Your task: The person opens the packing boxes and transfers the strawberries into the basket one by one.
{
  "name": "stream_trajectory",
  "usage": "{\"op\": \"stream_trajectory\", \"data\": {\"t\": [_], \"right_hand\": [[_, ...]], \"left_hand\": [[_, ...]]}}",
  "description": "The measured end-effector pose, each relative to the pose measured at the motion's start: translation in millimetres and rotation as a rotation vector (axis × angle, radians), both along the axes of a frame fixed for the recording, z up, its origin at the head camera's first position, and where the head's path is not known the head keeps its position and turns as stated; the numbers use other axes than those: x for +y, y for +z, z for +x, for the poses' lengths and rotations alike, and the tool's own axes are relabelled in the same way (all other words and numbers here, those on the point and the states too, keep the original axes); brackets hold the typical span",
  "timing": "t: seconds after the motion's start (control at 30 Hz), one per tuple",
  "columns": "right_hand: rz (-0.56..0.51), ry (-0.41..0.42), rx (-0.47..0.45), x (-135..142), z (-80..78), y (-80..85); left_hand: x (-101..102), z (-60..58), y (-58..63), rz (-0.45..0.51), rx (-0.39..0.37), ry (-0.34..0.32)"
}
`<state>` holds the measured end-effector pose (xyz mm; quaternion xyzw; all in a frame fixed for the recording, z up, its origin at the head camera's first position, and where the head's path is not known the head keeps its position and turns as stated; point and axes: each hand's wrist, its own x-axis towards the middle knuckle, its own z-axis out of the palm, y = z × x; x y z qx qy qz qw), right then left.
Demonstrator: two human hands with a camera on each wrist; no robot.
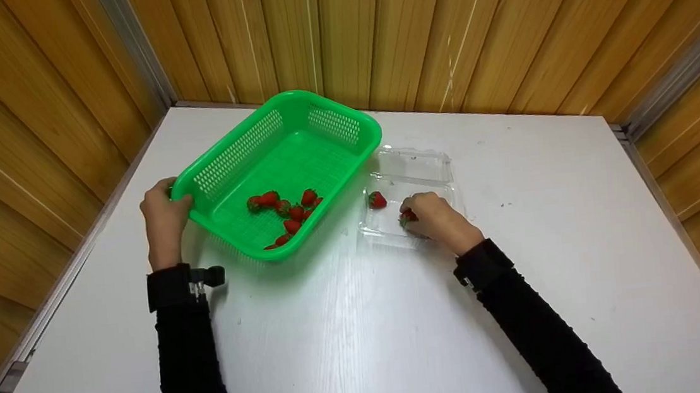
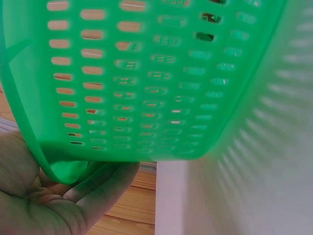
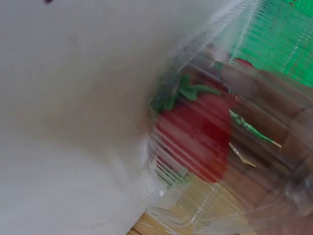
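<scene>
My left hand (image 1: pixel 165 219) grips the rim of a green plastic basket (image 1: pixel 230 166) at its left corner. In the left wrist view, the fingers (image 2: pixel 105 188) curl under that rim beside the slotted wall. Several strawberries (image 1: pixel 296 212) lie bunched toward the basket's near right side. To the right, a clear plastic clamshell box (image 1: pixel 384 222) lies with its lid (image 1: pixel 414 164) folded back. Inside the box my right hand (image 1: pixel 437 217) pinches a strawberry (image 1: pixel 407 218). Another strawberry (image 1: pixel 377 200) sits in the box to its left. The right wrist view shows a strawberry (image 3: pixel 198 132) through the clear wall.
A white table (image 1: pixel 337 337) carries the basket and the box, with the basket's right corner close to the box lid. Wood-patterned walls (image 1: pixel 412 39) rise behind the table and along both sides.
</scene>
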<state>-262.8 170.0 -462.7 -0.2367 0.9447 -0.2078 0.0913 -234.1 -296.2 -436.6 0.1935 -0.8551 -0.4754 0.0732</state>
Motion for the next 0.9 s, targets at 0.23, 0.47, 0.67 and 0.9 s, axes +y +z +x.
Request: {"op": "stream_trajectory", "data": {"t": [0.23, 0.47, 0.67, 0.9], "right_hand": [[-0.017, -0.027, -0.005, -0.1, 0.8, 0.2], [-0.032, -0.038, 0.02, -2.9, 3.2, 6.7], [-0.038, -0.031, 0.062, -8.0, 7.4, 19.4], [-0.082, 0.005, 0.135, -14.3, 12.5, 38.4]], "left_hand": [[0.3, 0.7, 0.2, -0.001, 0.02, -0.005], [1.3, -0.1, 1.1, -0.002, 0.024, 0.002], [1.3, 0.9, 0.5, -0.025, 0.034, 0.01], [0.7, 2.2, -0.1, -0.021, 0.037, 0.01]]}}
